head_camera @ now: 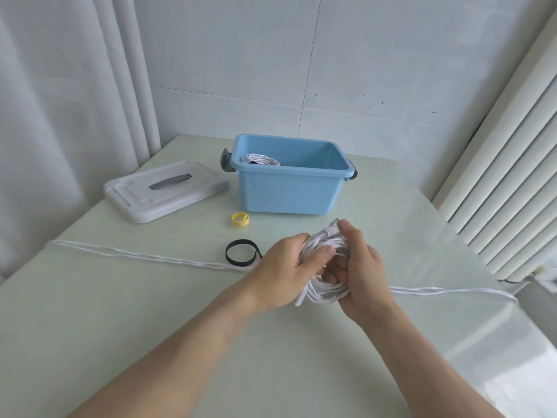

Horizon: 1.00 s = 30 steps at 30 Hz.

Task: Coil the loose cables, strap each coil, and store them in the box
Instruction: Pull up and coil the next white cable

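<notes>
Both bare forearms reached in over the pale green surface (120, 312). The left hand (283, 270) and the right hand (361, 276) held a coil of thin white cable (325, 267) between them, fingers curled round its loops, left thumb pressed on top. Loose cable trailed off to both sides. Just left lay a black strap loop (241, 252), beyond it a small yellow strap ring (240, 219). Farther back stood the open blue plastic box (289, 188), another white coil (260, 160) inside, its white lid (164, 194) beside it.

two bare forearms and hands, left (281, 268) and right (361, 273), without sleeves, rings or watch.
</notes>
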### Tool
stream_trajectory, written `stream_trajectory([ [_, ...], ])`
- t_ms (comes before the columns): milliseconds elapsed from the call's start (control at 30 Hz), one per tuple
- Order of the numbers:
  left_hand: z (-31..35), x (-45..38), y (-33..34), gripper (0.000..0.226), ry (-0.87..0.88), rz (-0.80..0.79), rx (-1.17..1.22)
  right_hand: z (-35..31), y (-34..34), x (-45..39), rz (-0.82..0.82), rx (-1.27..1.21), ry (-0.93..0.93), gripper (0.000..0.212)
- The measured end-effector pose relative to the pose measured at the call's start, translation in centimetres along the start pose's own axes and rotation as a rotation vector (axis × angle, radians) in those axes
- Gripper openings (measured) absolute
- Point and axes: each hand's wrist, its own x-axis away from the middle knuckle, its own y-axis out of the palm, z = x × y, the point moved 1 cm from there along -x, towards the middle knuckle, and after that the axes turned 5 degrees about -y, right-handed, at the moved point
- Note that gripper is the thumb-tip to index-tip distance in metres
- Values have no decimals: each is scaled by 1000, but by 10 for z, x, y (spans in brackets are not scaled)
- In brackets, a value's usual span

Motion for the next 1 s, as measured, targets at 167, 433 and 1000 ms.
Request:
stream_trajectory([
  [167, -12, -4, -17, 49, -11, -5, 40, 12, 13, 8, -17, 395, -326, 47],
  [433, -19, -11, -31, 43, -43, 271, 92, -11, -33, -43, -64, 1152, -272, 35],
  [1000, -13, -6, -24, 47, -87, 581, 131, 2, -34, -30, -68, 703, -348, 13],
])
